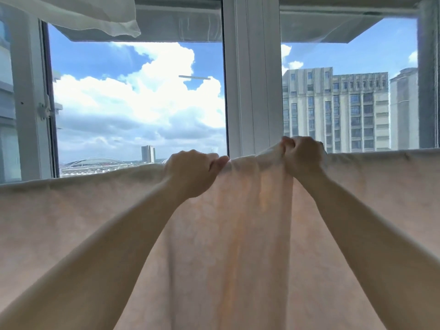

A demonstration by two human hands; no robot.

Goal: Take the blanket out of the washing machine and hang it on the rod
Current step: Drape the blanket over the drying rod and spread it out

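A pale pink blanket (95,222) hangs spread across the whole width of the view, its top edge folded over a rod that the cloth hides. My left hand (192,173) grips the top edge near the middle, thumb and fingers curled onto the cloth. My right hand (301,157) grips a bunched fold of the same edge a little to the right and slightly higher. Between the two hands the blanket falls in vertical creases. The washing machine is out of view.
Directly behind the blanket is a window with a white centre post (252,79) and an open pane at the left (28,103). A white sheer cloth (95,15) hangs at the top left. Tall buildings (338,108) stand outside.
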